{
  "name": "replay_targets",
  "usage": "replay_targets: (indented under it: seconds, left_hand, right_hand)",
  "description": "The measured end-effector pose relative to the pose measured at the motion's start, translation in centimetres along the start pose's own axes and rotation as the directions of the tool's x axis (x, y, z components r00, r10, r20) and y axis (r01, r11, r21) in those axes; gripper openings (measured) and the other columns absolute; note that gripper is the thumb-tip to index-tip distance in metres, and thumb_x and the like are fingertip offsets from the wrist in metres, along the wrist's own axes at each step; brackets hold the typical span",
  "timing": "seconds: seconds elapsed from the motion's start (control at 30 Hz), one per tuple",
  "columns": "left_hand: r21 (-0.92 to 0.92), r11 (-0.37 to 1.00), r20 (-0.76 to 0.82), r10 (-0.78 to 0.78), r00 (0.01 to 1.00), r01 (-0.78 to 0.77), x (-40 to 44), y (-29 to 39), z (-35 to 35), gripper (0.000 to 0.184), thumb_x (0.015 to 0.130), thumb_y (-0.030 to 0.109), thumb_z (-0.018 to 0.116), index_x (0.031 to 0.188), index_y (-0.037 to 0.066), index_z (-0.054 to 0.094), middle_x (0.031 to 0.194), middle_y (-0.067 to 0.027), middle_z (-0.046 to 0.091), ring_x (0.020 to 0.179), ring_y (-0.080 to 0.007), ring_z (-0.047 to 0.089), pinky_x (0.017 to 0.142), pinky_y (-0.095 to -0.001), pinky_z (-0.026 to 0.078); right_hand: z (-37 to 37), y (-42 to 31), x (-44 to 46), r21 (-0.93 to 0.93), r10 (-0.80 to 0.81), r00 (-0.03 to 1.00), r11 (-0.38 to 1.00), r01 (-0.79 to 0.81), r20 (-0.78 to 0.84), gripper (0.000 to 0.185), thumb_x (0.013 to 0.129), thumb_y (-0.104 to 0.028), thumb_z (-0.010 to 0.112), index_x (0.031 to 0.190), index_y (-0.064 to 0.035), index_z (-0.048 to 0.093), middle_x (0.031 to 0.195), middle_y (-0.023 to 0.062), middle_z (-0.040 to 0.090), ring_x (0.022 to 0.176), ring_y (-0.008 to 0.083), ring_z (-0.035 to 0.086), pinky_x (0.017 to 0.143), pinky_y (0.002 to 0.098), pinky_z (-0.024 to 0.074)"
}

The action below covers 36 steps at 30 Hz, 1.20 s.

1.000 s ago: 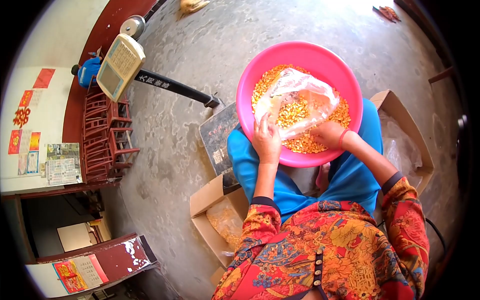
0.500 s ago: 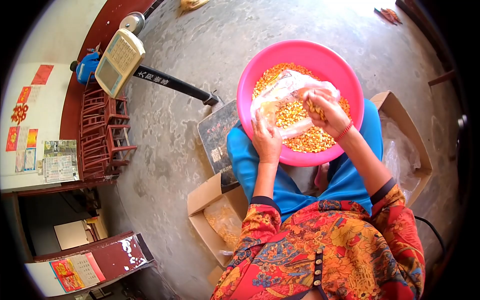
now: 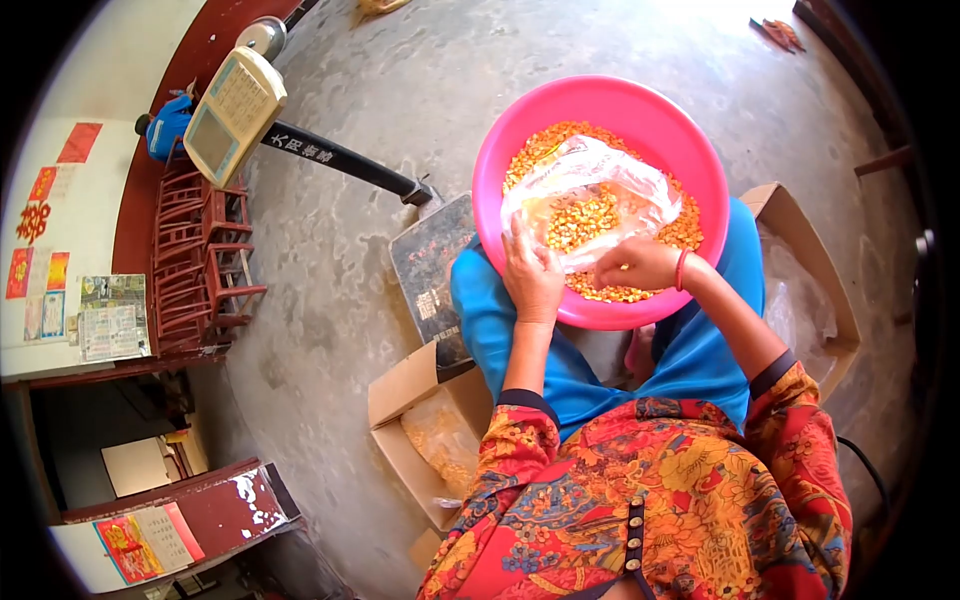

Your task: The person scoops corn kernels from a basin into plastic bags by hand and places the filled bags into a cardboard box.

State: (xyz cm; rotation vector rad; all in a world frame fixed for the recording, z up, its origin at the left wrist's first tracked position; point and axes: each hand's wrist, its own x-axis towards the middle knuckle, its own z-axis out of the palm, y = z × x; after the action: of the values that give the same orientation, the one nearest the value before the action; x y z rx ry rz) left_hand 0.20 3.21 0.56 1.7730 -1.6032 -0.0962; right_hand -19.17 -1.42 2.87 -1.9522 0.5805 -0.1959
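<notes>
A pink basin (image 3: 700, 150) rests on my lap, with yellow corn kernels (image 3: 570, 133) in it. Among the kernels lies a clear plastic bag (image 3: 640, 180), its mouth spread wide and corn inside. My left hand (image 3: 533, 275) grips the bag's left edge at the basin's near left rim. Over the near right part of the basin, my right hand (image 3: 645, 266) is curled closed beside the bag's near edge, with a few kernels showing at its fingers.
A platform scale (image 3: 435, 265) with a display (image 3: 235, 115) stands ahead-left. Cardboard boxes lie at my left (image 3: 400, 385) and right (image 3: 845, 290), holding plastic bags. Red stools (image 3: 205, 250) are stacked by the wall, near a person in blue (image 3: 168, 130).
My right hand rose from the corn with kernels to above the bag, then came down to the basin's near side. My left hand stayed at the bag's edge.
</notes>
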Motion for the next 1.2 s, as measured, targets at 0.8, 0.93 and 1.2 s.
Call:
replay_targets:
  seconds: [0.8,0.93,1.2]
  left_hand:
    - [0.031,0.999,0.14,0.011,0.99,-0.016,0.4,0.8,-0.6,0.073,0.069,0.008,0.06,0.137,0.015,0.033,0.13,-0.0219,0.042,0.094,-0.0388,0.057,0.072,-0.045,0.05]
    - [0.046,0.999,0.178,-0.031,0.984,0.023,0.5,1.5,-0.9,0.073,0.069,0.009,0.06,0.137,0.014,0.033,0.129,-0.0215,0.043,0.094,-0.0388,0.058,0.07,-0.0453,0.051]
    - [0.019,0.999,0.121,0.03,0.992,-0.032,0.4,0.9,-0.6,0.059,0.07,0.011,0.06,0.126,0.001,0.042,0.124,-0.0177,0.046,0.105,-0.036,0.053,0.081,-0.0426,0.048]
  right_hand:
    - [-1.1,1.4,-1.4,0.09,0.185,0.982,0.979,-0.18,-0.046,0.022,0.085,-0.022,0.056,0.081,-0.0012,0.061,0.071,0.0125,0.06,0.069,0.0203,0.058,0.066,0.0354,0.046]
    - [-4.6,-2.6,0.0,0.1,0.009,0.938,0.995,0.028,-0.347,0.019,0.09,-0.019,0.052,0.088,-0.002,0.06,0.07,0.0078,0.054,0.07,0.0129,0.053,0.065,0.0317,0.0447]
    - [-4.8,1.5,4.3,-0.521,-0.294,0.747,0.85,-0.082,-0.597,0.016,0.08,-0.016,0.059,0.093,-0.0076,0.063,0.092,0.0139,0.062,0.085,0.0271,0.06,0.076,0.039,0.047]
